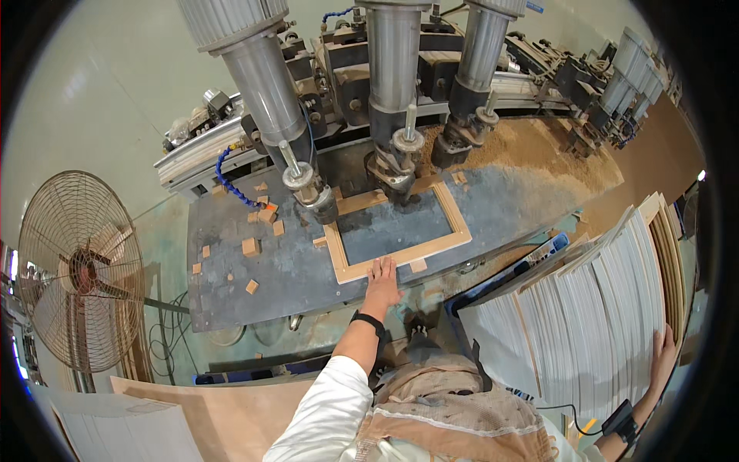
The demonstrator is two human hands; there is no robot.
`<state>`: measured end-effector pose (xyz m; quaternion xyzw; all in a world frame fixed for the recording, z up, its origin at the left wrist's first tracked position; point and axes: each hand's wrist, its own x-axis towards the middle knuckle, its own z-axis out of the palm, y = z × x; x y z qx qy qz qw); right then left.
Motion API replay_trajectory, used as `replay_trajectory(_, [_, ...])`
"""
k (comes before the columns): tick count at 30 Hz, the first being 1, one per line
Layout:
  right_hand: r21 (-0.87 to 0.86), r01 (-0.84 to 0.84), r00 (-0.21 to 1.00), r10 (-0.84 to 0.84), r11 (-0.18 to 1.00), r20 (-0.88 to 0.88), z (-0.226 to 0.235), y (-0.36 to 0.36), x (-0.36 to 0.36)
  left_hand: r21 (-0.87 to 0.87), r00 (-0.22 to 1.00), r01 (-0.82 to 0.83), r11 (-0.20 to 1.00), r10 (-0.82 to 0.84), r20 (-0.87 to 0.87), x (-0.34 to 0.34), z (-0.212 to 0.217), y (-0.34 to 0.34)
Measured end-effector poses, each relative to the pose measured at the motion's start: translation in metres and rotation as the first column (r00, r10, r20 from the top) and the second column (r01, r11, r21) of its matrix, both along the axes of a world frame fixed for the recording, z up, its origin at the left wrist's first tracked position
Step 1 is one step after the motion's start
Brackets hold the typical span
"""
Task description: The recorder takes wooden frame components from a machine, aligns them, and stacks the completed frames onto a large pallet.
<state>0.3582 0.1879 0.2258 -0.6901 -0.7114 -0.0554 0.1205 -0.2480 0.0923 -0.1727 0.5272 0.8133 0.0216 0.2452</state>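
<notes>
A light wooden frame (412,253) lies flat on the dark grey machine table (508,208), under the heads of a drilling machine. My left hand (382,283) rests on its near rail with the fingers stretched forward. The far rail is partly hidden behind the middle drill head (394,173); the left drill head (309,192) hangs near the frame's far left corner. At the far right, my right hand (662,360) lies with fingers extended against the edge of a tall stack of white-faced panels (570,308). Its fingertips touch the stack near the brown boards (668,254).
Small wooden blocks (251,246) and scraps lie on the table's left part. Sawdust (531,154) covers its far right. A caged fan (81,269) stands at the left. More panels (127,423) are stacked at the lower left. A blue air hose (227,173) curls beside the left drill.
</notes>
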Motion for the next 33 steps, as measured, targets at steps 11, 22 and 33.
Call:
replay_trajectory(11, [0.029,-0.113,0.968,0.116,0.993,-0.223,-0.01,-0.025,-0.033,-0.067,1.0,0.004,0.998,-0.003,0.007,0.011,0.015,-0.008])
replay_trajectory(22, [0.068,-0.229,0.973,0.23,0.971,-0.005,-0.017,-0.019,-0.022,0.066,1.0,0.005,0.998,-0.003,-0.016,0.011,-0.01,-0.012])
replay_trajectory(33, [0.027,-0.189,0.982,0.188,0.982,0.02,-0.012,-0.016,-0.025,0.013,1.0,-0.016,1.0,0.016,0.026,0.003,-0.004,-0.003])
